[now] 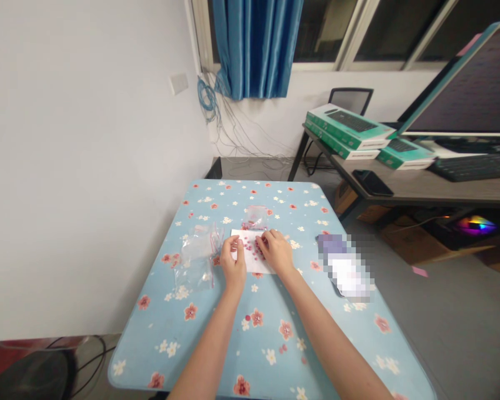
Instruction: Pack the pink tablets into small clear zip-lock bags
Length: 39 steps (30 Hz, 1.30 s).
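The left hand (233, 259) and the right hand (277, 251) stay narrow and close together, with curled fingers over the small pink-red pieces (253, 248); I cannot tell if they hold one piece. These pieces lie on a white rectangular paper sheet (250, 266) under the hands. Touching the far edge of the paper is a small clear plastic zip bag (256, 218), with pink pieces inside it. Left of the paper lies a bigger clear plastic zip bag (198, 258) with red edges; it looks empty. All stand on a light blue flowered table cover (216, 347). Right of the hands is one object (345, 266), too blurred to tell. A white wall (108, 166) is near the table's left edge, and grey floor (441, 311) lies beyond its right edge.
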### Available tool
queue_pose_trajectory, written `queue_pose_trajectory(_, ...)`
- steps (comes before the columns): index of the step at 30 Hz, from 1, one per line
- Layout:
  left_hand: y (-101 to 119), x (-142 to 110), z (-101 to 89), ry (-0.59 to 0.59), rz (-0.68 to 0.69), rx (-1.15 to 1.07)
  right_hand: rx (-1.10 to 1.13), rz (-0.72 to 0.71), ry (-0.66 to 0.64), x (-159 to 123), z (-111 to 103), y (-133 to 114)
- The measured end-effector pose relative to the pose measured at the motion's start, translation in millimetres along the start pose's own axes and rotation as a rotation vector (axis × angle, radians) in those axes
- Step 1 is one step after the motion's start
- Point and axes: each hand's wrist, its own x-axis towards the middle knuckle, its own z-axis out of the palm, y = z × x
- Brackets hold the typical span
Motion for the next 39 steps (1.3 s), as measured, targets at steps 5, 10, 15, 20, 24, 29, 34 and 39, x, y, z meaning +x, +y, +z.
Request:
queue_pose_trajectory(5,-0.3,-0.1,0.3,-0.003,0.003,0.003,0.080,0.023,0.065,-0.5,0.5,1.7)
queue_pose_trajectory(10,-1.3,0.4,1.2,-0.016,0.006,0.021,0.252,0.141,0.149,2.6,-2.7,7.0)
queue_pose_trajectory(15,2.9,16.9,8.3,-0.150,0.131,0.172,0.187,0.136,0.165,22.1,-6.7,8.0)
queue_pose_trajectory(20,4.3,49.1,25.6,-0.338,0.217,0.634,0.094,0.211,0.125,44.9,-0.5,5.0)
queue_pose_trajectory(24,-4.3,67.6,36.2,-0.355,0.237,0.790,0.065,0.249,0.121,53.6,4.5,6.6)
queue_pose_trajectory(29,-12.8,72.4,39.6,-0.374,0.291,0.778,0.018,0.163,0.114,55.0,9.8,9.2)
queue_pose_trajectory(34,-12.1,68.6,39.2,-0.363,0.317,0.751,0.125,0.226,0.119,56.3,14.2,5.4)
queue_pose_trajectory(39,-4.7,65.6,35.2,-0.336,0.324,0.717,0.289,0.284,0.132,57.2,10.3,-2.8)
